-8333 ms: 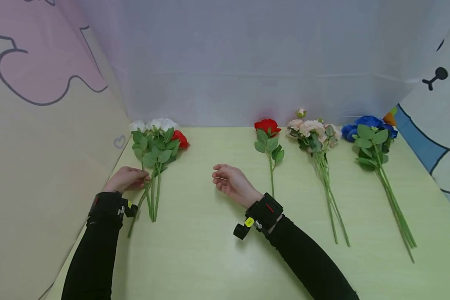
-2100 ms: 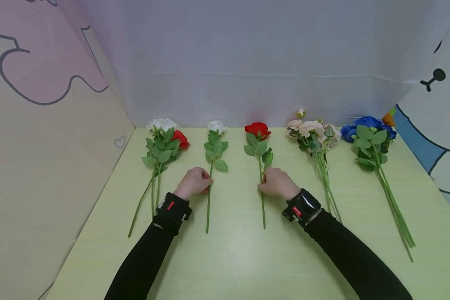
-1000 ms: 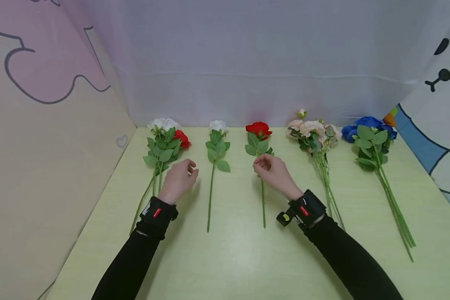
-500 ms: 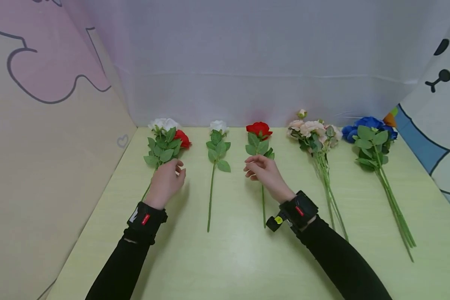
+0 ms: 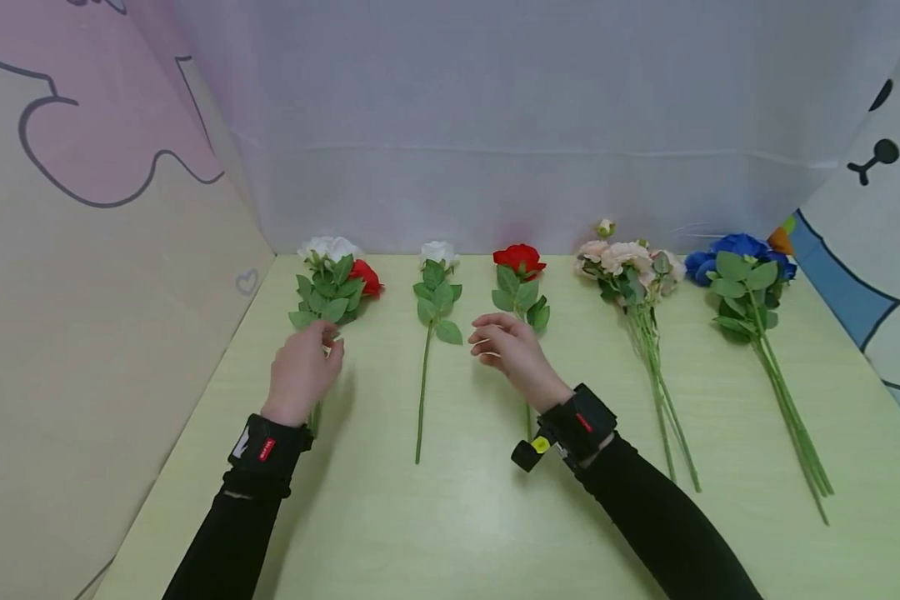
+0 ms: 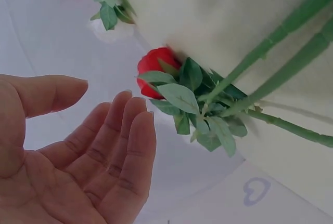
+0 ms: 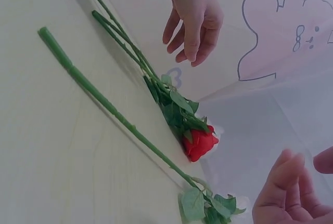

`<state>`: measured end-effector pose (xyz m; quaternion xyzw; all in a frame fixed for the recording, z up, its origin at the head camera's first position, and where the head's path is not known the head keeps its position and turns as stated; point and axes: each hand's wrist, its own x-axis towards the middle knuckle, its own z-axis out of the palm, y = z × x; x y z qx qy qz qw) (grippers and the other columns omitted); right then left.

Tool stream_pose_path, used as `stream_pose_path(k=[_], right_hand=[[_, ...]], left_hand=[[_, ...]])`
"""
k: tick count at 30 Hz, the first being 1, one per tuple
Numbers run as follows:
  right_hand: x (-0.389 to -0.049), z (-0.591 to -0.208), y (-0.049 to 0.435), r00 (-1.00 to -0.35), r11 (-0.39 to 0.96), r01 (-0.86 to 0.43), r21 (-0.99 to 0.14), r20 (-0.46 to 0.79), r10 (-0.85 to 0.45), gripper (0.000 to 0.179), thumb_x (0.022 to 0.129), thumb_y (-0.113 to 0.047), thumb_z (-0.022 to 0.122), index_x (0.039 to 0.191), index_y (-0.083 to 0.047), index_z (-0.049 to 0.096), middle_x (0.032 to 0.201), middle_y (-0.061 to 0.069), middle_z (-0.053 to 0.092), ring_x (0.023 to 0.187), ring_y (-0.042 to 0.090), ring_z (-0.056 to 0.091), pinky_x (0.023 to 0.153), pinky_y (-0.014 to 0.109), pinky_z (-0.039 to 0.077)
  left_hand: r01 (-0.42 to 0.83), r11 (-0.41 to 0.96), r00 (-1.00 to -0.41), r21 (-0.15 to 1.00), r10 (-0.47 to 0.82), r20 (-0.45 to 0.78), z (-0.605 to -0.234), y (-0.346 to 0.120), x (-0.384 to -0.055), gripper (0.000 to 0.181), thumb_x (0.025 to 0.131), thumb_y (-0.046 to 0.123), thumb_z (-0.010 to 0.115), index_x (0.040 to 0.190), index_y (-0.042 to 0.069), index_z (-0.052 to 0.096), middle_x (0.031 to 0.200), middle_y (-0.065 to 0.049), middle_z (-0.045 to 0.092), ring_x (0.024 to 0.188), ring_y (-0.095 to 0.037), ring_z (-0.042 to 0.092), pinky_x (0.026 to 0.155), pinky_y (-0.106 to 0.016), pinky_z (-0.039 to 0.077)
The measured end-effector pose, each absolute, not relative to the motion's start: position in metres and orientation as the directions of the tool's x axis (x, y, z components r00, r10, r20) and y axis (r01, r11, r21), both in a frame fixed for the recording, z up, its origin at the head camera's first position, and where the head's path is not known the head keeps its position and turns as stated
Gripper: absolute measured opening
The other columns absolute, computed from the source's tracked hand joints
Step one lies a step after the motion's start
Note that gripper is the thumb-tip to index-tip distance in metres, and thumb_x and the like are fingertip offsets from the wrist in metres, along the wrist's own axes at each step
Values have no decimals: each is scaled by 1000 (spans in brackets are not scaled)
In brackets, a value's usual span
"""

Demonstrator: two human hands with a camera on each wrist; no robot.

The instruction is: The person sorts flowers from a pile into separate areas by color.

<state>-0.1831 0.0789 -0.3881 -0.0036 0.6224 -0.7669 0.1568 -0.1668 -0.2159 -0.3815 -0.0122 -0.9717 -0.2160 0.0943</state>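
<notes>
My left hand [image 5: 303, 371] hovers over the stems of the left bunch, a white rose [image 5: 328, 248] and a red rose [image 5: 366, 278] with green leaves. Its fingers are relaxed, and the left wrist view shows nothing between thumb and fingers. Right of it a single white rose [image 5: 438, 253] lies with its stem [image 5: 422, 400] towards me. Above the stem of a single red rose [image 5: 520, 258] hangs my right hand [image 5: 516, 350], fingers loosely bent and holding nothing. In the right wrist view, the left bunch's red rose [image 7: 200, 144] lies beyond the single white rose's stem [image 7: 112, 110].
Pale pink flowers [image 5: 622, 257] lie in a bunch right of the single red rose. Farther right is a bunch of blue flowers [image 5: 738, 244]. The pale table [image 5: 450, 533] ends at a white cloth backdrop [image 5: 450, 167], with patterned cloth at both sides.
A white rose, earlier in the left bunch under my left hand, now lies separately. The single red rose shifted slightly left. Both hands released their stems; the left moved back over the bunch.
</notes>
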Motion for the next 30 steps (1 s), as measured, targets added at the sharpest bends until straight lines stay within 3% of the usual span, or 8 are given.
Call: stream_pose_path(k=[7,14,21,30], right_hand=[[-181,-388,69,-937,-292,279,-915,-194,-289,24,97,-12,48,116,3,50,96,11,55,79,16,57,69,20,50],[-180,-386,61,-928,-361,320,-876,-213,-307,32,98,-11,47,125,7,44,92,7,56,79,15,56,70,20,49],[-177,-388,49,-908,-361,379,-852,-267,-324,21,97,-10,48,115,0,49,90,6,55,80,16,56,69,20,48],[-172,-396,32,-879,-340,426,-838,-294,-376,25,96,-9,48,118,4,48,91,7,55,78,16,56,68,20,48]], left_hand=[[60,907,-975,416,-37,221,-380,-234,-160,30,93,16,53,114,-6,58,94,-21,66,57,-24,57,43,-33,41],[25,911,-972,411,-74,224,-380,-245,-153,31,92,15,53,115,-6,57,93,-22,65,63,-29,58,48,-38,44],[2,912,-981,410,-77,176,-386,-250,-149,31,93,15,54,113,-9,56,92,-23,65,67,-33,60,54,-44,48],[2,900,-993,437,-50,108,-399,-246,-150,31,91,12,56,112,-11,55,86,-20,63,53,-20,51,45,-31,41]])
